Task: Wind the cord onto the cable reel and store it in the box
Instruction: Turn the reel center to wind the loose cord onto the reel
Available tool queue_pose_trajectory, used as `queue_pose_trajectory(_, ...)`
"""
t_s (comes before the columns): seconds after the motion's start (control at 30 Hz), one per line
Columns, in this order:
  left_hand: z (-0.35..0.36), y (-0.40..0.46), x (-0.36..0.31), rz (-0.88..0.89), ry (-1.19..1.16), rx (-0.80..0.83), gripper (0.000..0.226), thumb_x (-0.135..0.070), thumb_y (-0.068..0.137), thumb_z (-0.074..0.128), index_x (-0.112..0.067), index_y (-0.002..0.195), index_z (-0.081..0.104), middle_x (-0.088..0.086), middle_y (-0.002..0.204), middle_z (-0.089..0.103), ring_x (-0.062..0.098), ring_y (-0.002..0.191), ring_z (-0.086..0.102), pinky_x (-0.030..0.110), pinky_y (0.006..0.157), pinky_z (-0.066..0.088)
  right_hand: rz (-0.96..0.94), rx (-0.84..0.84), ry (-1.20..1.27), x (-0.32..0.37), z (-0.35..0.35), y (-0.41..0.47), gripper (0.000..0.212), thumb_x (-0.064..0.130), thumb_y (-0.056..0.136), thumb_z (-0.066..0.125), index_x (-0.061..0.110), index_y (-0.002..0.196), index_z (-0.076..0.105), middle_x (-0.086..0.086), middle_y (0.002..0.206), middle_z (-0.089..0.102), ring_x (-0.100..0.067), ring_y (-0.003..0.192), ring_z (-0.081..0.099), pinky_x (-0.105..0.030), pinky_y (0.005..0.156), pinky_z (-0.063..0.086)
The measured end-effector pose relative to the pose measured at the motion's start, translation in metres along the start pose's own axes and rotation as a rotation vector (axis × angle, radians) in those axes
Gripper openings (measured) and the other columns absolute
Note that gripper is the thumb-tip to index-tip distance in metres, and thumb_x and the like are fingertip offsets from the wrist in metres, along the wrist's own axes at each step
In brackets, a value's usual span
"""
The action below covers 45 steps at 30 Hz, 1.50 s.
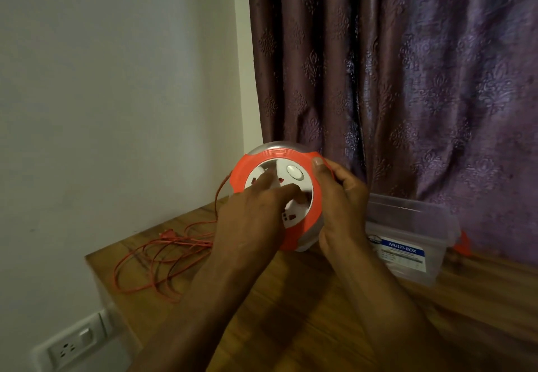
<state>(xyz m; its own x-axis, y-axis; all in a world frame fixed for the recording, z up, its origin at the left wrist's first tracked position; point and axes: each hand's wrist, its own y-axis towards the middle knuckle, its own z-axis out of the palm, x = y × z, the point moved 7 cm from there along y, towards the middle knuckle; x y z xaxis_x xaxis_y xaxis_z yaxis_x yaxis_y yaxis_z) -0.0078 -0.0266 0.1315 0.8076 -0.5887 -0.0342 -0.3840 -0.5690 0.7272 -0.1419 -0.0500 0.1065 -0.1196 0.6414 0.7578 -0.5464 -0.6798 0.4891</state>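
1. The right hand [339,205] grips the orange rim of the cable reel [276,194], thumb over its front edge, holding it above the tabletop [291,313].
2. The left hand [247,226] lies across the reel's white socket face with fingers extended, pressing on it.
3. The orange cord [163,258] lies in loose loops near the tabletop's left edge, one strand rising to the reel.
4. The clear plastic box [413,234] labelled "MULTI-BOX" sits at the far right edge beside the curtain [407,80]; its contents cannot be made out.

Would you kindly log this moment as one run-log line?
right hand grips cable reel rim | left hand fingers on socket face | cord loose on table | box open
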Motion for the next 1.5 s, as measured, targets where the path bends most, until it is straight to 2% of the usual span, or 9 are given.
queue_pose_trajectory(0.17,0.0,-0.001,-0.006,0.045,0.11,0.009,0.019,-0.016,0.071,0.076,-0.026,0.086,0.069,0.003,0.137,0.05,0.04,0.113,0.054,0.047,0.077,0.053,-0.009,0.005,-0.032,0.003,0.001,0.001,0.02,0.029,0.087,0.071,0.04,0.07,0.074,0.016,0.075,0.077,-0.009,0.075,0.075,-0.025,0.062,0.059)
queue_pose_trajectory(0.33,0.0,-0.004,0.0,0.079,0.016,0.023,0.015,-0.019,0.084,0.062,-0.03,0.092,0.069,-0.003,0.141,0.044,0.032,0.122,0.048,0.041,0.089,0.048,-0.003,0.004,-0.042,0.001,0.0,0.0,0.024,0.031,0.087,0.07,0.044,0.068,0.075,0.015,0.076,0.077,-0.009,0.074,0.075,-0.026,0.061,0.059)
queue_pose_trajectory(0.47,-0.018,-0.017,0.006,0.021,-0.246,-0.172,0.023,-0.025,0.083,0.054,-0.028,0.101,0.066,-0.007,0.124,0.061,0.017,0.092,0.065,0.031,0.078,0.052,0.011,-0.022,-0.033,-0.002,-0.002,0.001,0.016,0.032,0.086,0.071,0.039,0.073,0.075,0.011,0.079,0.078,-0.01,0.073,0.075,-0.025,0.059,0.057)
queue_pose_trajectory(0.57,-0.017,-0.026,0.012,-0.062,-0.223,-0.189,0.037,-0.033,0.085,0.056,-0.028,0.121,0.055,-0.004,0.116,0.064,0.014,0.08,0.065,0.028,0.069,0.052,0.013,-0.048,-0.031,-0.003,-0.006,0.001,0.013,0.033,0.086,0.071,0.036,0.074,0.075,0.013,0.074,0.077,-0.007,0.068,0.074,-0.02,0.054,0.055)
queue_pose_trajectory(0.67,-0.005,-0.027,0.017,-0.111,-0.034,-0.08,0.054,-0.049,0.088,0.047,-0.038,0.138,0.03,-0.003,0.121,0.06,0.016,0.091,0.062,0.027,0.066,0.05,0.006,-0.046,-0.035,-0.003,-0.006,0.001,0.01,0.034,0.087,0.07,0.034,0.077,0.074,0.013,0.074,0.077,-0.009,0.07,0.074,-0.022,0.056,0.056)
queue_pose_trajectory(0.87,0.013,-0.016,0.018,-0.136,0.048,0.063,0.066,-0.056,0.09,0.036,-0.047,0.141,-0.003,0.002,0.12,0.057,0.019,0.094,0.06,0.032,0.072,0.053,-0.002,-0.023,-0.066,-0.006,0.0,-0.002,0.012,0.032,0.087,0.071,0.038,0.077,0.073,0.012,0.08,0.078,-0.011,0.076,0.075,-0.031,0.065,0.062)
queue_pose_trajectory(1.17,0.024,-0.012,0.017,-0.145,0.019,0.097,0.067,-0.037,0.092,0.048,-0.05,0.139,0.002,0.009,0.136,0.045,0.026,0.104,0.058,0.039,0.077,0.055,0.026,-0.035,-0.071,-0.01,-0.002,0.0,0.013,0.032,0.086,0.071,0.038,0.076,0.076,0.005,0.083,0.079,-0.018,0.08,0.076,-0.041,0.074,0.063)
queue_pose_trajectory(1.3,0.023,-0.012,0.015,-0.12,-0.005,0.098,0.069,-0.027,0.085,0.058,-0.051,0.137,0.019,0.011,0.145,0.033,0.033,0.116,0.051,0.045,0.083,0.053,0.037,-0.027,-0.066,-0.011,-0.002,0.001,0.018,0.031,0.086,0.071,0.041,0.071,0.076,0.008,0.08,0.079,-0.017,0.079,0.076,-0.041,0.074,0.063)
queue_pose_trajectory(1.5,0.014,-0.008,0.008,-0.113,-0.018,0.066,0.048,-0.024,0.08,0.06,-0.044,0.123,0.048,0.011,0.139,0.042,0.034,0.115,0.052,0.044,0.083,0.051,0.036,-0.015,-0.072,-0.012,0.002,-0.001,0.022,0.029,0.087,0.071,0.041,0.07,0.076,0.005,0.084,0.079,-0.02,0.087,0.075,-0.044,0.081,0.062)
